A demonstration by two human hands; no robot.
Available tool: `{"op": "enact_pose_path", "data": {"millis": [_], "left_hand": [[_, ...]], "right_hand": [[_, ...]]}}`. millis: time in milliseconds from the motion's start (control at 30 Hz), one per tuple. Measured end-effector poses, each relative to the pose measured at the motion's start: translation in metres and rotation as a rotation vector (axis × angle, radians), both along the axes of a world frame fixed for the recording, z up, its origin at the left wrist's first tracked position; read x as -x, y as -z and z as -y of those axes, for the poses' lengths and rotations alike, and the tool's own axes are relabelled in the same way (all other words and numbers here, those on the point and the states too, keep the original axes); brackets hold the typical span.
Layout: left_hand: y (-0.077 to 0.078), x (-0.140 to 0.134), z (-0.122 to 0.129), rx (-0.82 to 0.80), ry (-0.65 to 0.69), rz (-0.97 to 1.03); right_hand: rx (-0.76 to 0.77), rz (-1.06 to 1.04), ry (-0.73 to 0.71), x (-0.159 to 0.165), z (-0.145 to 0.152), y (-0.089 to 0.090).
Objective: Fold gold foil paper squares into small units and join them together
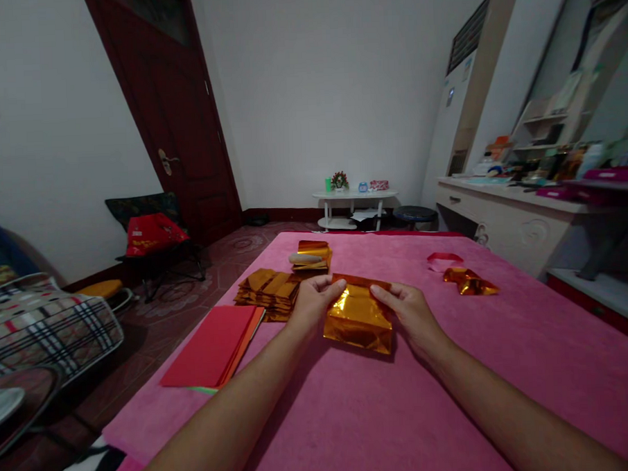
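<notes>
Between my two hands is a sheet of shiny gold foil paper (pixel 360 317), held a little above the pink cloth and tilted toward me. My left hand (pixel 317 301) pinches its upper left edge, thumb on top. At the upper right edge, my right hand (pixel 404 308) grips it the same way. Just left of my left hand lies a pile of folded gold foil pieces (pixel 268 293). Behind that sits a stack of gold foil sheets (pixel 313 253) with a pale oblong object (pixel 304 259) on it. The fingers under the sheet are hidden.
A stack of red paper (pixel 215 345) lies at the table's left edge. Toward the right are a folded gold piece (pixel 471 282) and a pink-red band (pixel 444 260). The pink cloth (pixel 353 421) covers the table. A cluttered white dresser (pixel 505 206) stands to the right.
</notes>
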State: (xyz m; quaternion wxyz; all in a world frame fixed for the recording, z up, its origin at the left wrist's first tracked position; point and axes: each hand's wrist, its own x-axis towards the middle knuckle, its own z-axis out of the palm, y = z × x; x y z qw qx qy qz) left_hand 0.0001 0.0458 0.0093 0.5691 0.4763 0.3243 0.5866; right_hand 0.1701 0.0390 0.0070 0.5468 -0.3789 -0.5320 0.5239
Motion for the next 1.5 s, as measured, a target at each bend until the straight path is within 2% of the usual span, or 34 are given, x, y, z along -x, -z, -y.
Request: {"op": "enact_pose_path", "data": {"millis": [133, 300, 533, 733, 900, 1033, 1200, 1333, 1500], "left_hand": [[0.000, -0.001, 0.004, 0.077, -0.004, 0.024], [0.003, -0.001, 0.004, 0.065, -0.023, -0.007], [0.009, -0.001, 0.000, -0.007, -0.094, -0.100], [0.015, -0.002, -0.001, -0.011, -0.146, -0.132], [0.021, -0.002, -0.003, 0.057, -0.220, -0.155], [0.023, -0.002, -0.002, 0.016, -0.256, -0.192], [0.024, -0.005, -0.001, -0.076, -0.271, -0.238], [0.025, -0.006, 0.000, -0.107, -0.324, -0.264], [0.022, -0.005, 0.001, -0.085, -0.285, -0.138]], "right_hand": [[0.105, -0.079, -0.051, 0.000, 0.007, 0.002], [0.074, -0.066, -0.049, -0.004, 0.006, 0.008], [-0.012, -0.008, 0.054, -0.008, 0.001, 0.020], [-0.031, 0.043, 0.112, -0.013, 0.001, 0.024], [-0.007, 0.105, 0.188, -0.016, -0.002, 0.029], [-0.054, 0.137, 0.247, -0.017, -0.004, 0.032], [-0.073, 0.132, 0.301, -0.017, -0.004, 0.031], [-0.146, 0.165, 0.355, -0.016, 0.001, 0.026], [-0.191, 0.154, 0.316, -0.010, 0.008, 0.020]]}}
